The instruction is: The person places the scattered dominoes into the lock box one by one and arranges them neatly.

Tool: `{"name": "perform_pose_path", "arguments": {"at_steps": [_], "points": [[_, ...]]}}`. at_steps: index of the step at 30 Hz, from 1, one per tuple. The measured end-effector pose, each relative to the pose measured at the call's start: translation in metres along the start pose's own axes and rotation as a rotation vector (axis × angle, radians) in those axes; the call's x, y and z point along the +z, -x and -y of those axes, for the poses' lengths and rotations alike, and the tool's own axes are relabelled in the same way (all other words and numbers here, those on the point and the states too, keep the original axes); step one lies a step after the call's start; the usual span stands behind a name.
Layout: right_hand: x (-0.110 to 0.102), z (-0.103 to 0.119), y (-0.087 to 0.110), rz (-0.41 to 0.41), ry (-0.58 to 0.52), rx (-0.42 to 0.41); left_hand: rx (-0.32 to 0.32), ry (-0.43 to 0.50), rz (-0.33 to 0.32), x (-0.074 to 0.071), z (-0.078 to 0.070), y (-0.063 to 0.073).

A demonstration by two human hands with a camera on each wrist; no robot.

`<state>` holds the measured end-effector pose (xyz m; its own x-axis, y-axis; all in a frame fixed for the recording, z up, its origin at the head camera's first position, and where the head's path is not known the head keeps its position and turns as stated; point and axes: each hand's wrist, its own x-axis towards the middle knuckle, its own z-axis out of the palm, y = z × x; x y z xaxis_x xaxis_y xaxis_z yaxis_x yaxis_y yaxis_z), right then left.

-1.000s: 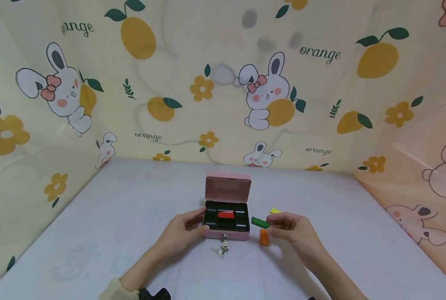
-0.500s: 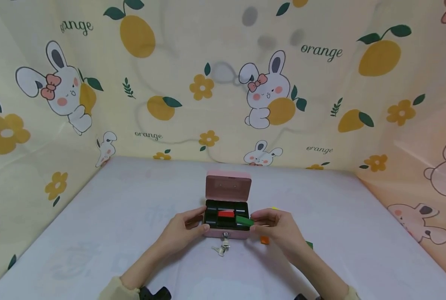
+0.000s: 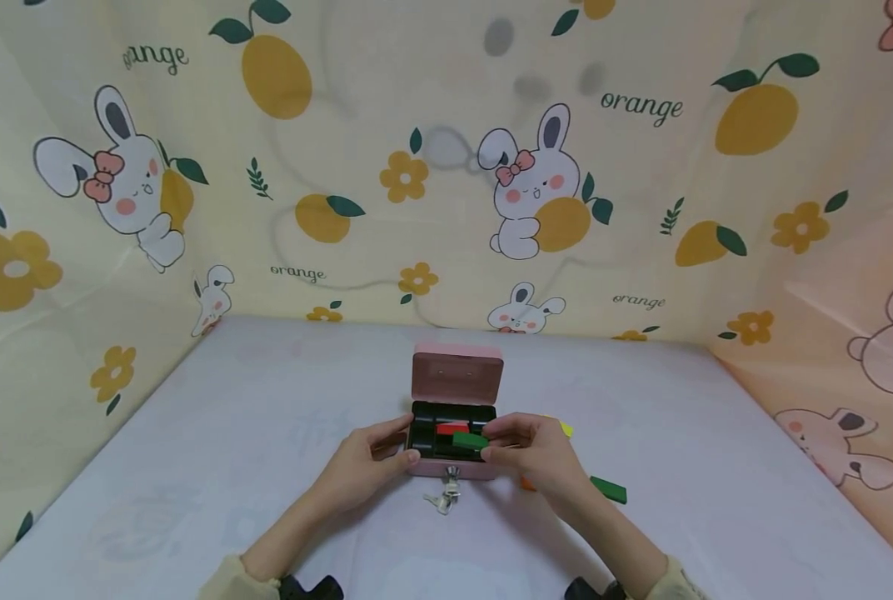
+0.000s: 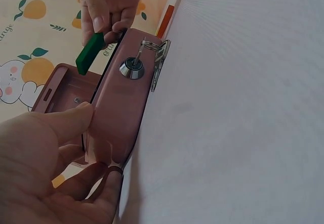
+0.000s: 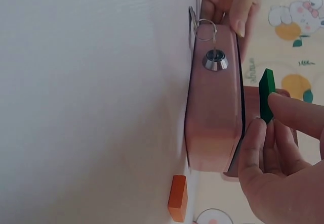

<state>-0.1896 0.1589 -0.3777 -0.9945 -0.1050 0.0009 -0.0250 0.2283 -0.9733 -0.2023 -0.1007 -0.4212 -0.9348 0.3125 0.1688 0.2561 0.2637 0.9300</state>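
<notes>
A pink metal cash box (image 3: 454, 470) stands on the white table with its lid (image 3: 457, 377) raised. Its black inner tray (image 3: 424, 440) has a red block (image 3: 452, 428) in the middle. My left hand (image 3: 362, 468) grips the box's left side, thumb at the front rim. Between thumb and fingers my right hand (image 3: 540, 454) pinches a green block (image 3: 469, 441) over the tray; the right wrist view shows that block (image 5: 267, 95) above the rim. Keys (image 4: 159, 59) hang from the lock (image 4: 132, 68) on the front.
To the right on the table lie a second green block (image 3: 609, 489), a yellow block (image 3: 566, 427) and an orange block (image 5: 177, 198), partly behind my right hand in the head view. A patterned cloth wall (image 3: 446, 208) rises behind the table.
My right hand has carried the green block leftward from beside the box to over the tray. The second green block on the table has come into sight. My left hand stays put.
</notes>
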Motion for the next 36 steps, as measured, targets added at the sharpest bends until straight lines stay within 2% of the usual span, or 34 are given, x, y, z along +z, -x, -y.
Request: {"name": "perform_pose_path", "arguments": {"at_steps": [11,22,30,36], "points": [[0.004,-0.001,-0.005,-0.051,0.031,0.026,-0.003,-0.002,-0.002,0.001,0.002,0.0],[0.007,-0.001,-0.009,-0.06,0.077,0.029,-0.002,0.006,0.001,0.002,0.004,-0.001],[0.011,-0.003,-0.016,-0.067,0.152,0.049,-0.006,-0.011,0.004,0.002,0.004,-0.001],[0.015,-0.003,-0.019,-0.053,0.201,0.03,-0.006,-0.005,0.001,0.001,0.003,-0.001]]}}
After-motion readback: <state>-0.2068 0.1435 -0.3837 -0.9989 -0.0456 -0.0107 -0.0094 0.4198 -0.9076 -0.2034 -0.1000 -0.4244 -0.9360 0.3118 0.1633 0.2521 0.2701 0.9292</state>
